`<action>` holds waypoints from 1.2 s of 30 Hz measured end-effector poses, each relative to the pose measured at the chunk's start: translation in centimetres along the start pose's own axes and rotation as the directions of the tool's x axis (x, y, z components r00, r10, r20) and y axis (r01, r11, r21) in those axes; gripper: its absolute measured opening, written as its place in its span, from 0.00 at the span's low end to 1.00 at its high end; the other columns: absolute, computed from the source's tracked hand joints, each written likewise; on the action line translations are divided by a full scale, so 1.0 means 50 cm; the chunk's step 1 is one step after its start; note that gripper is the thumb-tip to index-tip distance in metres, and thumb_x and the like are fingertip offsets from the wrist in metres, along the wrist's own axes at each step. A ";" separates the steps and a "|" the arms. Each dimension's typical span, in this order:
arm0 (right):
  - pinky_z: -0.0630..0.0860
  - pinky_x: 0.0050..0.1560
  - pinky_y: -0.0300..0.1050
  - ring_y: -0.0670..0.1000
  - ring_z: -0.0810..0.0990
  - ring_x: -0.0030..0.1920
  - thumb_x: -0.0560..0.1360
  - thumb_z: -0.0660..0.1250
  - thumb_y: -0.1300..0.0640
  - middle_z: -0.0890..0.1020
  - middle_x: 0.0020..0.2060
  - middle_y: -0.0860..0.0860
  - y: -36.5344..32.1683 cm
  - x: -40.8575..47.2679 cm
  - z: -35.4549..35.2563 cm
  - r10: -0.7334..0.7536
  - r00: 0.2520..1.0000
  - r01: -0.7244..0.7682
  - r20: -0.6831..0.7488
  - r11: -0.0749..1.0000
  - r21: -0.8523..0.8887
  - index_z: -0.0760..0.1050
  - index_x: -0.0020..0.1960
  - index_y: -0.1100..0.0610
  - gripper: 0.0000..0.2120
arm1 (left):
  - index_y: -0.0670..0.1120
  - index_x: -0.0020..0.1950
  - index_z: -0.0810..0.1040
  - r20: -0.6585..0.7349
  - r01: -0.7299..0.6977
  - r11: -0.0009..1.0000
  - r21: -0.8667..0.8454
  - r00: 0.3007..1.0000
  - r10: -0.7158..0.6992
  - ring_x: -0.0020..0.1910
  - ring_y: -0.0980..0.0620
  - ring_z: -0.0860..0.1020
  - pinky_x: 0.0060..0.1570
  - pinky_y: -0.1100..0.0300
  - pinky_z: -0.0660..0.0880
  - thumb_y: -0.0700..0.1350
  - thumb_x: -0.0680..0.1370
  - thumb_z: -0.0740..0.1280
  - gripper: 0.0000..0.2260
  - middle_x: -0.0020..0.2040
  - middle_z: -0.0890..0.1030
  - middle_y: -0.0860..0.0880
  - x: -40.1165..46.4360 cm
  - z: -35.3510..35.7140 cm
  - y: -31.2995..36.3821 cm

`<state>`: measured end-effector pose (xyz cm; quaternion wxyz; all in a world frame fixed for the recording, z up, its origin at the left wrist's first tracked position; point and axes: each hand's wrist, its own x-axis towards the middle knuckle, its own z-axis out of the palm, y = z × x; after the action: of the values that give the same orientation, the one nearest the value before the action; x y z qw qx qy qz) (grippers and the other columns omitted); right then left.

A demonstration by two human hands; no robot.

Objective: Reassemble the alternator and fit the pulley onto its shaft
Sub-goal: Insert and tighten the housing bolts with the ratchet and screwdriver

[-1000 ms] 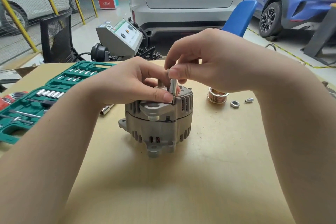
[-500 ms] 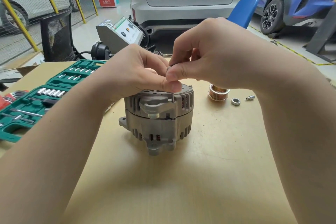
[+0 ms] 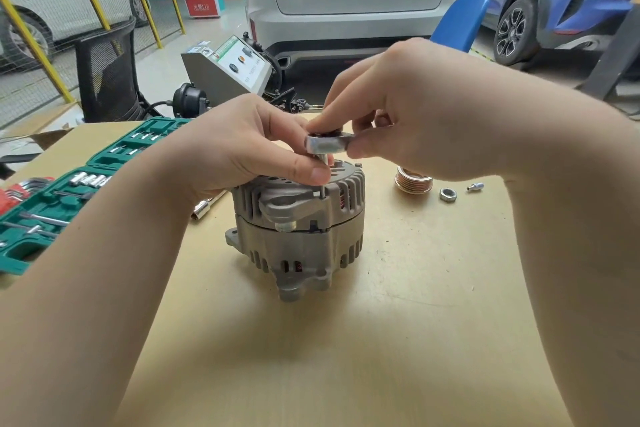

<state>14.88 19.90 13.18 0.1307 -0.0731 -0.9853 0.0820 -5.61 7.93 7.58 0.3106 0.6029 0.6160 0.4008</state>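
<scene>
tightening a housing bolt on the alternator (image 3: pixel 298 229), upright mid-tabletop
right hand (image 3: pixel 415 114) pinches the ratchet head (image 3: pixel 325 144), left hand (image 3: pixel 242 149) grips its socket shaft; tilt it and the socket may slip off.

Left hand (image 3: pixel 249 149) fingers curled, right hand (image 3: pixel 408 114) pinching, forearms converging

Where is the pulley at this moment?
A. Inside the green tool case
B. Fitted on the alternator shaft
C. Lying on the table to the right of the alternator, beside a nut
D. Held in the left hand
C: the pulley lies on the table, right of the alternator, with the nut next to it.
</scene>
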 end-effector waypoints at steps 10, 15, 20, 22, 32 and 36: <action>0.75 0.45 0.29 0.39 0.81 0.43 0.72 0.80 0.56 0.84 0.37 0.36 -0.017 -0.008 -0.011 0.008 0.997 -0.003 -0.072 0.998 0.066 0.86 0.49 0.40 0.12 | 0.52 0.51 0.91 -0.054 -0.077 0.996 -0.048 0.996 0.075 0.48 0.54 0.87 0.52 0.65 0.80 0.65 0.60 0.85 0.26 0.49 0.90 0.45 -0.015 -0.021 0.030; 0.76 0.46 0.39 0.43 0.82 0.42 0.74 0.79 0.54 0.85 0.39 0.40 -0.015 -0.008 -0.008 0.019 0.997 -0.018 -0.075 1.000 0.023 0.86 0.50 0.42 0.09 | 0.51 0.50 0.91 -0.072 -0.068 0.998 -0.004 0.995 0.067 0.47 0.54 0.86 0.52 0.64 0.81 0.59 0.65 0.83 0.18 0.48 0.90 0.46 -0.010 -0.010 0.032; 0.79 0.51 0.38 0.38 0.84 0.43 0.73 0.79 0.58 0.86 0.40 0.37 0.006 -0.017 -0.025 0.005 0.987 0.018 -0.158 0.989 0.144 0.86 0.52 0.45 0.11 | 0.49 0.52 0.86 -0.153 -0.204 0.967 -0.152 0.972 0.181 0.44 0.48 0.85 0.48 0.60 0.81 0.47 0.70 0.81 0.13 0.45 0.88 0.43 -0.018 -0.011 0.041; 0.80 0.51 0.36 0.38 0.85 0.43 0.72 0.80 0.61 0.86 0.40 0.37 0.015 -0.021 -0.026 -0.019 0.983 0.054 -0.182 0.980 0.190 0.85 0.51 0.49 0.11 | 0.49 0.55 0.85 -0.109 -0.268 0.951 -0.156 0.961 0.253 0.44 0.46 0.85 0.48 0.58 0.82 0.43 0.71 0.79 0.13 0.46 0.87 0.41 -0.026 -0.006 0.044; 0.84 0.53 0.60 0.60 0.87 0.48 0.68 0.79 0.68 0.85 0.48 0.62 0.041 -0.019 -0.013 -0.205 0.941 0.321 -0.271 0.797 0.512 0.76 0.51 0.58 0.18 | 0.46 0.65 0.86 0.010 -0.391 0.887 -0.246 0.914 0.406 0.52 0.49 0.86 0.57 0.53 0.83 0.45 0.72 0.79 0.21 0.53 0.89 0.48 -0.032 0.010 0.042; 0.82 0.57 0.58 0.60 0.86 0.53 0.74 0.78 0.63 0.84 0.52 0.60 0.046 -0.011 -0.002 -0.183 0.887 0.360 -0.424 0.849 0.387 0.77 0.56 0.61 0.14 | 0.37 0.67 0.79 -0.088 -0.521 0.845 -0.122 0.853 0.514 0.55 0.53 0.86 0.59 0.55 0.81 0.44 0.75 0.76 0.23 0.55 0.88 0.54 -0.030 0.022 0.063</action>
<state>15.70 22.08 12.74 0.3384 0.0879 -0.8956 0.2752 -2.98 6.42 9.60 0.2168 0.7125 0.4086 0.5275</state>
